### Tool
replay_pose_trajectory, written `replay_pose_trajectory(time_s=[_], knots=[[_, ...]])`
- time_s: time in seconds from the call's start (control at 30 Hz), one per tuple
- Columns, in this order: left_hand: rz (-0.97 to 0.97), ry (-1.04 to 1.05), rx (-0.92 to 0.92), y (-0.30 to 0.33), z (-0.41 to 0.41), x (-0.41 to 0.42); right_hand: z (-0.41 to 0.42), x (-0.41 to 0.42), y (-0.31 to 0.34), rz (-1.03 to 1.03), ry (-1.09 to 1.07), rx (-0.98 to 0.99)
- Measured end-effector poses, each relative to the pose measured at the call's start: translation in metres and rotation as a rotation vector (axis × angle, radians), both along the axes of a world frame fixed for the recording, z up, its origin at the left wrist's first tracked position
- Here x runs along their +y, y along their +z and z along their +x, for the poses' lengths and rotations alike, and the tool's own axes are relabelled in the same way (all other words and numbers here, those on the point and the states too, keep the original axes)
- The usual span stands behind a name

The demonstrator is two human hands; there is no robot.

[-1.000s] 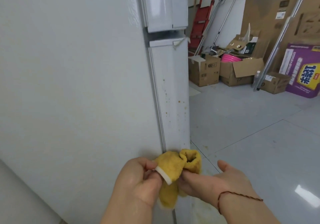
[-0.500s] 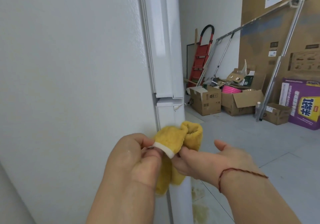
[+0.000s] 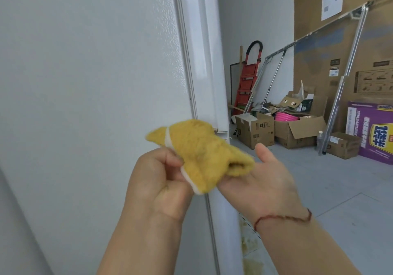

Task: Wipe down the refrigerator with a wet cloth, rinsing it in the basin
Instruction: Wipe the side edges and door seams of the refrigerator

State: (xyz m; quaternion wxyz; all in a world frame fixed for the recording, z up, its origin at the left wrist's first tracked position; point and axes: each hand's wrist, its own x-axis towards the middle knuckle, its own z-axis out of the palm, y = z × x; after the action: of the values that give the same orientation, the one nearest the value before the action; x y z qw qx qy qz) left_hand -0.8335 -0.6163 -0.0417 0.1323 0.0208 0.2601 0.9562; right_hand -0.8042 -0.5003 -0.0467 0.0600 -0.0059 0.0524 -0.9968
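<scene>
Both hands hold a yellow cloth before the white refrigerator edge. The left hand pinches its white-trimmed edge; the right hand supports the folded end, thumb raised. Cardboard boxes and a red ladder stand far right.

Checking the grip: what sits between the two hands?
In the head view, only the yellow cloth spans from the left hand to the right hand, in front of the refrigerator.
</scene>
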Motion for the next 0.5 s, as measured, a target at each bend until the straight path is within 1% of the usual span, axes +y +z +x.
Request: replay_pose_trajectory(time_s=[0.03, 0.07, 0.1, 0.13, 0.17, 0.23, 0.27, 0.3, 0.37, 0.4, 0.43, 0.5], knots=[[-0.011, -0.027, -0.015, -0.005, 0.002, -0.008, 0.001, 0.007, -0.02, 0.118, 0.001, 0.047], [-0.048, -0.052, -0.02, -0.011, 0.004, -0.014, 0.008, 0.013, -0.043, 0.2, 0.068, 0.108], [-0.083, -0.094, -0.006, -0.015, 0.009, -0.019, 0.013, 0.012, -0.052, 0.227, 0.102, 0.19], [-0.108, -0.133, 0.009, -0.018, 0.014, -0.023, 0.013, 0.011, -0.06, 0.309, 0.079, 0.229], [-0.14, -0.171, 0.019, -0.024, 0.018, -0.026, 0.018, 0.013, -0.065, 0.425, 0.012, 0.253], [-0.218, -0.222, 0.056, -0.034, 0.024, -0.032, 0.03, 0.012, -0.073, 0.571, -0.114, 0.273], [-0.266, -0.232, 0.058, -0.04, 0.027, -0.034, 0.033, 0.013, -0.077, 0.654, -0.105, 0.22], [-0.315, -0.227, 0.052, -0.046, 0.027, -0.036, 0.036, 0.014, -0.077, 0.827, -0.151, 0.126], [-0.374, -0.212, 0.017, -0.062, 0.026, -0.038, 0.044, 0.015, -0.086, 1.268, -0.384, -0.101], [-0.405, -0.197, 0.012, -0.067, 0.028, -0.036, 0.048, 0.013, -0.091, 1.449, -0.49, -0.161], [-0.438, -0.181, 0.019, -0.072, 0.029, -0.034, 0.053, 0.01, -0.095, 1.573, -0.557, -0.202], [-0.485, -0.168, 0.035, -0.079, 0.033, -0.029, 0.061, 0.005, -0.105, 1.759, -0.614, -0.27]])
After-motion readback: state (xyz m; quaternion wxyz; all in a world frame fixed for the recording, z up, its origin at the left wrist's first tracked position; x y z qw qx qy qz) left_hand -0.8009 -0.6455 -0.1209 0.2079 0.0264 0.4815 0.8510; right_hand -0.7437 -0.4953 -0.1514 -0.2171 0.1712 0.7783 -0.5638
